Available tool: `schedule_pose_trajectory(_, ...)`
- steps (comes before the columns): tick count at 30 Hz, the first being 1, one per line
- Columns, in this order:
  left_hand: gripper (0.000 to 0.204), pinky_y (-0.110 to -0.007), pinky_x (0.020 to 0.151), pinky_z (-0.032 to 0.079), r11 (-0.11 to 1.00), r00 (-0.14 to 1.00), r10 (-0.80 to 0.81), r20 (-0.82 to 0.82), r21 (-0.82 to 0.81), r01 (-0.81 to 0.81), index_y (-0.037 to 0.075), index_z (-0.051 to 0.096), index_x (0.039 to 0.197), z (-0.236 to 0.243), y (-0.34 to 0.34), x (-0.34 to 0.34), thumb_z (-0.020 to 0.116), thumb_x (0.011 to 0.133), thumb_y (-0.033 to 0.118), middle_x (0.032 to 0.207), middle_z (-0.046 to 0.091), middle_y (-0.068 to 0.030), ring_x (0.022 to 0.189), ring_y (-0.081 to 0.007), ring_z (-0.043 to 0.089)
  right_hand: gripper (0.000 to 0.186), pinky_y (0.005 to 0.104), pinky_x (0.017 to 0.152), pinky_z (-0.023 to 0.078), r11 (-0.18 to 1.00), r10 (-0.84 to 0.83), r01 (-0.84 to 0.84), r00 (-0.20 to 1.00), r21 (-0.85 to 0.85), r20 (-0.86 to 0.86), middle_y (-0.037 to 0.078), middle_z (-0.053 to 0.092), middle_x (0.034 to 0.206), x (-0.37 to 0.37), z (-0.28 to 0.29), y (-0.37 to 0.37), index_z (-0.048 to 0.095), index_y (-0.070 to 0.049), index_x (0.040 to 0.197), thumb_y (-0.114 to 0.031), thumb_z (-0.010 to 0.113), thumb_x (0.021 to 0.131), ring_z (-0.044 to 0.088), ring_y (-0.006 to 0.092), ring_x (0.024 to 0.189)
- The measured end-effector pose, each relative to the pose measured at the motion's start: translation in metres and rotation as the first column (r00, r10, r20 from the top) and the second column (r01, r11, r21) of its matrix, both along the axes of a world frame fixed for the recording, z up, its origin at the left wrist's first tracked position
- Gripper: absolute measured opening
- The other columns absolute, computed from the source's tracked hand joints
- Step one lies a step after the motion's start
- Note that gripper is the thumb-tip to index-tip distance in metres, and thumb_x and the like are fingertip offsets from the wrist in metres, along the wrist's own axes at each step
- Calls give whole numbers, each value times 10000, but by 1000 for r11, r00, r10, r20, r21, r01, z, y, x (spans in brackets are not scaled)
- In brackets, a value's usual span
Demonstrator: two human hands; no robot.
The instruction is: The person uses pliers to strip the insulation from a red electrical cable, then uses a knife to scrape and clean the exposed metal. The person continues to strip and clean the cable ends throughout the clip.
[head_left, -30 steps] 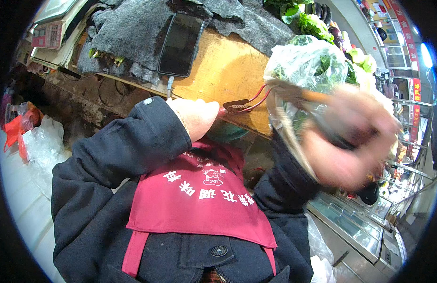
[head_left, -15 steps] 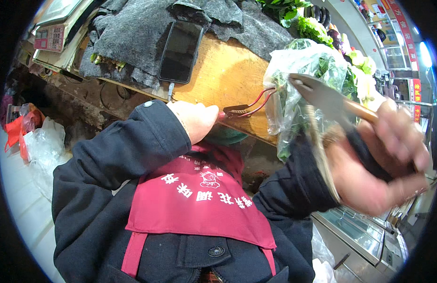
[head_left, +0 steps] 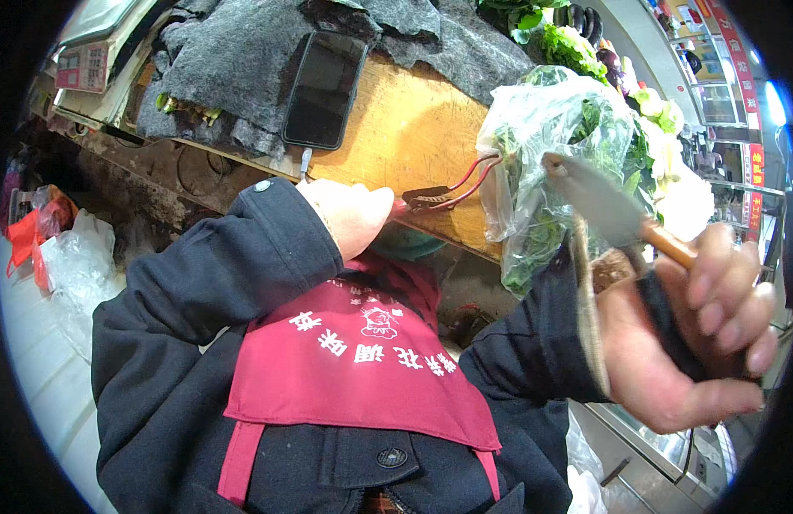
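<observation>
My left hand point(head_left: 349, 214) is closed on a red-handled metal tool point(head_left: 426, 200) with a dark ridged part and a thin red loop, at the front edge of a wooden table point(head_left: 396, 103). My right hand point(head_left: 688, 334), at the right, grips a wooden-handled knife point(head_left: 598, 197) with a broad blade angled up and left over a clear plastic bag of greens point(head_left: 533, 120); a black strap or second handle lies within its fingers, unclear which. A phone point(head_left: 323, 90) with a cable lies on the table beyond my left hand.
Grey felt cloth point(head_left: 216, 68) covers the back of the table. Lettuce point(head_left: 563, 47), eggplants and pale vegetables sit at the upper right. A scale point(head_left: 88, 60) is at the upper left, plastic bags point(head_left: 79, 257) at the left. A glass-topped case shows at lower right.
My right hand has moved right and down with the knife, whose blade now shows over the greens. My left hand and the red-handled tool have stayed almost in place.
</observation>
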State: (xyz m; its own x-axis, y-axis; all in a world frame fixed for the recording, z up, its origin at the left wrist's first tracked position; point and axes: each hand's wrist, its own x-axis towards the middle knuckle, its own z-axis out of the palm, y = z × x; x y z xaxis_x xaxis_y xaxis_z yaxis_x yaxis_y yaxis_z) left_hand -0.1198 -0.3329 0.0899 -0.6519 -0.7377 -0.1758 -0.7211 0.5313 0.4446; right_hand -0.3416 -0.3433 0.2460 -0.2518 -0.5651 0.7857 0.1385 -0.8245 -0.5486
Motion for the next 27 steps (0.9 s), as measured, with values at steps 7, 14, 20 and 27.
schedule_pose_trajectory(7, 173, -465, 655, 593, 999, 999, -25, -22, -40, 24, 47, 586, 1035, 1, -7, 0, 541, 1011, 213, 852, 708, -170, 751, -361, 738, 241, 314, 625, 477, 940, -104, 128, 990, 317, -92, 46, 566, 749, 6, -84, -23, 563, -78, 1041, -315, 590, 1074, 542, 141, 645)
schedule_pose_trajectory(14, 181, -466, 647, 593, 997, 998, 33, 54, -65, -30, 43, 587, 1034, 5, 3, -6, 527, 1019, 212, 836, 708, -170, 749, -359, 740, 322, 271, 610, 388, 996, -59, 62, 997, -66, 51, -2, 504, 723, 1, -6, 11, 570, -119, 867, -401, 593, 1021, 463, 98, 646)
schedule_pose_trajectory(20, 184, -471, 646, 592, 1000, 995, -3, 103, -8, 3, 46, 587, 1029, 10, -2, -4, 528, 1025, 220, 847, 715, -186, 755, -363, 741, 257, 308, 627, 477, 959, -136, 159, 985, 236, -110, 60, 585, 768, 12, -98, -22, 552, -81, 1084, -329, 619, 1069, 546, 157, 658)
schedule_pose_trajectory(27, 190, -479, 643, 585, 996, 999, 20, 34, -84, -17, 50, 580, 1015, -1, 2, -6, 526, 1034, 231, 808, 704, -173, 730, -370, 732, 339, 269, 638, 338, 999, -8, 7, 1000, -51, -11, -32, 425, 726, 14, 4, 3, 625, -152, 934, -464, 574, 1055, 369, 111, 663)
